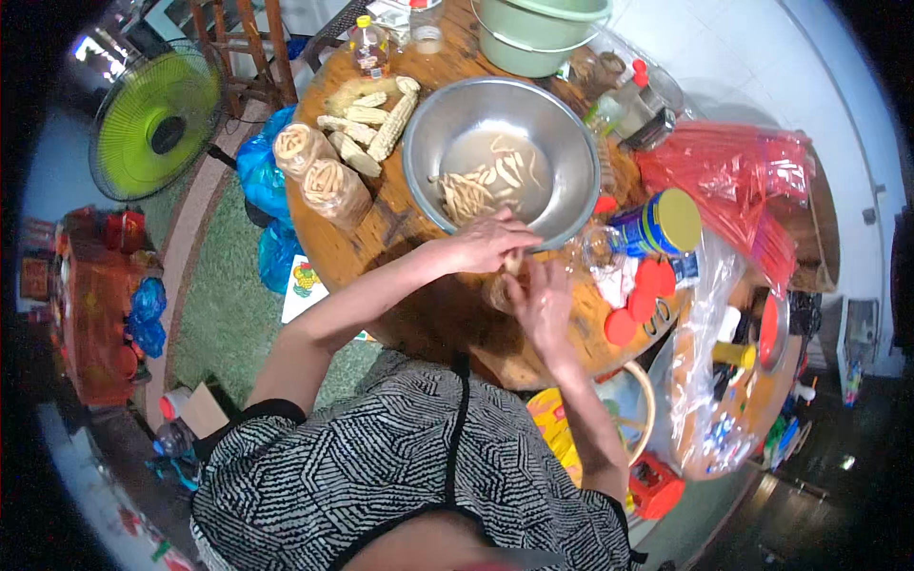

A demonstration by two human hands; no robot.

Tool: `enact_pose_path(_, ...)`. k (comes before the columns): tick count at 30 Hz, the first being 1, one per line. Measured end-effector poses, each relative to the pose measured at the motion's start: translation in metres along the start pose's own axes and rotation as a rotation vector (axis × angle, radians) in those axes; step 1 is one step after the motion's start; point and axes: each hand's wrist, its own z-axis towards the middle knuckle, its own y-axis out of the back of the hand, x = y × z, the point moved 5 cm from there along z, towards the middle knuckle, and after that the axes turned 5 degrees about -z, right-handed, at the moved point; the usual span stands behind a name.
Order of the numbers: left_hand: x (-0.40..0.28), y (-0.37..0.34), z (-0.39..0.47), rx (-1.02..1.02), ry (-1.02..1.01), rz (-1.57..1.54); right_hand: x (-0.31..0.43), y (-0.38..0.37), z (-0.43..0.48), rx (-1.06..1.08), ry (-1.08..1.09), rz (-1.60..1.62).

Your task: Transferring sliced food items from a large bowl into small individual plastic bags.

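A wide steel basin (564, 135) stands on the wooden table (407, 300), with pale strips of food (468, 194) in it. At the basin's near rim, my left hand (487, 241) has its fingers bent down over a clear container (500, 294); a pale piece shows under the fingertips. My right hand (544, 300) is against the right side of that container, its fingers blurred. The hands hide much of the container. Two clear packs filled with similar strips, a front one (334, 193) and a rear one (303, 148), stand to the left of the basin.
Corn cobs (393, 128) lie left of the basin. Behind it are a green bucket (535, 43) and a bottle with a yellow cap (370, 50). To the right are a blue tin (657, 225), red lids (643, 300) and a red plastic bag (728, 171). A green fan (161, 125) stands far left.
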Motion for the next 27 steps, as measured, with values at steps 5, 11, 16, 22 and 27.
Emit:
enact_pose_path(5, 0.012, -0.006, -0.005, 0.001, -0.100, -0.057, 0.009, -0.002, 0.004, 0.021, 0.025, 0.080)
enact_pose_path(11, -0.023, 0.022, -0.012, -0.096, 0.047, -0.108, -0.023, 0.016, -0.006, 0.069, -0.150, 0.186)
enact_pose_path(16, -0.063, 0.005, -0.019, -0.086, 0.096, -0.300, -0.035, 0.022, -0.025, 0.079, -0.192, 0.119)
enact_pose_path(22, -0.084, -0.004, -0.030, -0.069, -0.196, 0.143, -0.033, 0.024, -0.037, 0.093, -0.255, 0.273)
enact_pose_path(27, -0.076, 0.001, -0.033, -0.032, -0.205, 0.270, -0.036, 0.025, -0.047, 0.205, -0.562, 0.622)
